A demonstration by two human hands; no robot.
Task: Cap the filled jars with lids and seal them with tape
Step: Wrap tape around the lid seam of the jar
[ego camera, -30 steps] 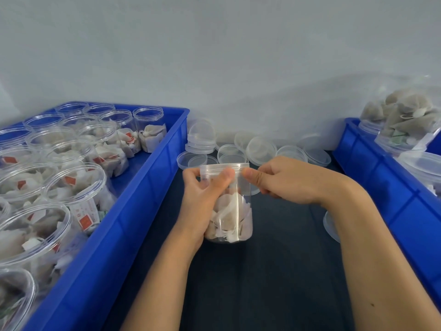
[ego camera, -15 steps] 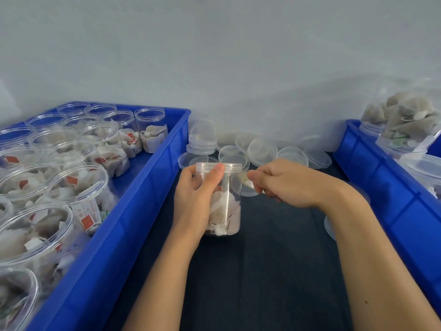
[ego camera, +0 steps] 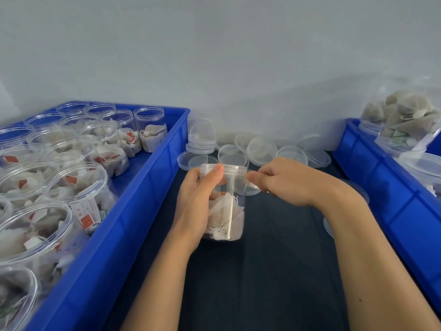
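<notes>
— Where is the jar right now?

— The clear jar (ego camera: 225, 206) stands upright on the dark desk (ego camera: 274, 271), in the middle between the two blue crates. Its lid (ego camera: 232, 167) is on, and white tea bags fill the lower half.

— And the hands?

— The left hand (ego camera: 198, 206) wraps the jar's left side, thumb laid across the front just under the lid — a firm grip on the jar. The right hand (ego camera: 284, 180) sits at the jar's upper right edge, thumb and forefinger pinched on something thin and clear beside the lid; it looks like tape (ego camera: 249, 181), though it is too transparent to be sure.

— What lies around them?

— The left crate (ego camera: 133, 225) holds many open jars (ego camera: 78, 187) with tea bags and red labels. Loose lids (ego camera: 262, 149) are scattered and stacked at the back of the desk, against the wall. The right crate (ego camera: 381, 192) carries a clear bag of tea bags (ego camera: 403, 118) and more containers.
</notes>
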